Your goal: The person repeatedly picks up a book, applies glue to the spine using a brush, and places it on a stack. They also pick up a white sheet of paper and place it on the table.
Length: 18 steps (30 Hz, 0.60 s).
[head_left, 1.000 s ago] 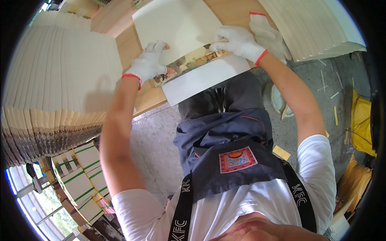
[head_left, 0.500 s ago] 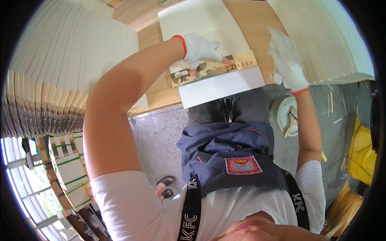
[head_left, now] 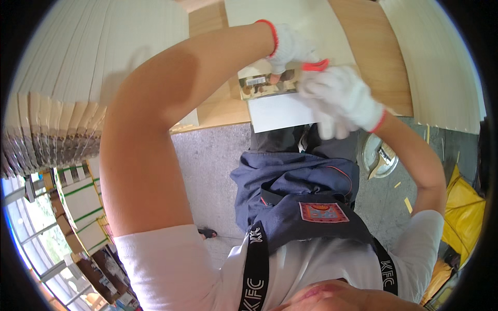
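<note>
My left hand (head_left: 291, 47), in a white glove with a red cuff and bare fingertips, reaches over a long white sheet (head_left: 282, 14) on the wooden table. Its fingers press on a printed tan-and-brown strip (head_left: 256, 88) with a barcode. A plain white flap (head_left: 277, 111) lies below the strip, over the table's near edge. My gloved right hand (head_left: 348, 93) is closed over the strip's right part and hides it. In it is a bunched white cloth with a red edge (head_left: 315, 66), which looks like a spare glove. Motion smears this hand somewhat.
Tall stacks of white sheets stand on the left (head_left: 104, 52) and right (head_left: 436, 62) of the wooden tabletop (head_left: 218, 109). On the floor at right sits a round tub (head_left: 371, 150) with a brush (head_left: 384, 158) across it. Yellow sheeting (head_left: 461, 212) lies farther right.
My right hand has swung left from beside the sheet onto the strip, now with the white, red-edged cloth in it. My left hand still presses the strip. The whole view has shifted slightly.
</note>
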Available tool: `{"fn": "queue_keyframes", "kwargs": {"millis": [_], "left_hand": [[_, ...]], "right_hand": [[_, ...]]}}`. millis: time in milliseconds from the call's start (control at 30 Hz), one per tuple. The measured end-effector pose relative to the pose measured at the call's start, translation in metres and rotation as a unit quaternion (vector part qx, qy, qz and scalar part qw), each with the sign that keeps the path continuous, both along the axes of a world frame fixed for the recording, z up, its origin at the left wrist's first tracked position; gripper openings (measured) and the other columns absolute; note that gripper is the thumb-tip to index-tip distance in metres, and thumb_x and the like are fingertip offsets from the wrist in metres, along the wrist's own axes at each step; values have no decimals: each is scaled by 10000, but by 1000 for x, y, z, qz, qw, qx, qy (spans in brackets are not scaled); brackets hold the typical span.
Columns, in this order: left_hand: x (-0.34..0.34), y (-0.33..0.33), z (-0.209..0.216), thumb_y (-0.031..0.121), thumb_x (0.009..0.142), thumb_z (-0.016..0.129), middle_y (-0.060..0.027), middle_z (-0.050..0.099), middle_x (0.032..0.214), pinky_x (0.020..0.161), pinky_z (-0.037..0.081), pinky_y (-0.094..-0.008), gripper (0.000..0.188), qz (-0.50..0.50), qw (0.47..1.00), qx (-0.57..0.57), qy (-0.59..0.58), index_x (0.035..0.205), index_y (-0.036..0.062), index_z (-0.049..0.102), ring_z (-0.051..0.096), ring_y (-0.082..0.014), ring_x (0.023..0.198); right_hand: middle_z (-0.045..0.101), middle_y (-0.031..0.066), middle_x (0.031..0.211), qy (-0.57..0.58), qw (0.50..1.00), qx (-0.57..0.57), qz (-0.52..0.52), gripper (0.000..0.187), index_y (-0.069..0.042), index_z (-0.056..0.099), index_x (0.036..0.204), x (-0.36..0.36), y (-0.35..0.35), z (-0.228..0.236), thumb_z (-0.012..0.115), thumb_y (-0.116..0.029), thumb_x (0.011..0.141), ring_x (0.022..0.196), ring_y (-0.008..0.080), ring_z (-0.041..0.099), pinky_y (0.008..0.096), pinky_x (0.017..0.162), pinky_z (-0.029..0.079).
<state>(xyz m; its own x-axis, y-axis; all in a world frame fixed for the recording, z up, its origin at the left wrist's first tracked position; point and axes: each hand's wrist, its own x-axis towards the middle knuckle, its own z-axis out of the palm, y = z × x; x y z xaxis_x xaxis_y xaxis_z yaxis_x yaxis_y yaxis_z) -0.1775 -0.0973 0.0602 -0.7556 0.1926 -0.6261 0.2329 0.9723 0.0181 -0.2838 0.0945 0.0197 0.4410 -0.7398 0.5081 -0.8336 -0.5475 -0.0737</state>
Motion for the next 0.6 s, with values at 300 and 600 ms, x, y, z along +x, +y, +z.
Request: {"fn": "queue_keyframes", "kwargs": {"millis": [300, 600], "left_hand": [[-5, 14, 32, 256, 837, 756, -148, 550, 1317, 950, 485, -438, 713, 72, 997, 26, -10, 1459, 271, 407, 608, -373, 1100], [0, 2, 28, 154, 479, 929, -174, 548, 1250, 1023, 441, -411, 1224, -32, 993, 92, 66, 1525, 368, 329, 546, -403, 1171]], "right_hand": [[593, 31, 948, 14, 996, -1, -86, 165, -156, 637, 929, 142, -65, -34, 568, -272, 834, 853, 213, 617, 355, 667, 518], [663, 9, 788, -26, 886, 422, -193, 92, -253, 673, 801, -68, 36, 38, 621, -325, 823, 673, 177, 644, 367, 534, 504]]}}
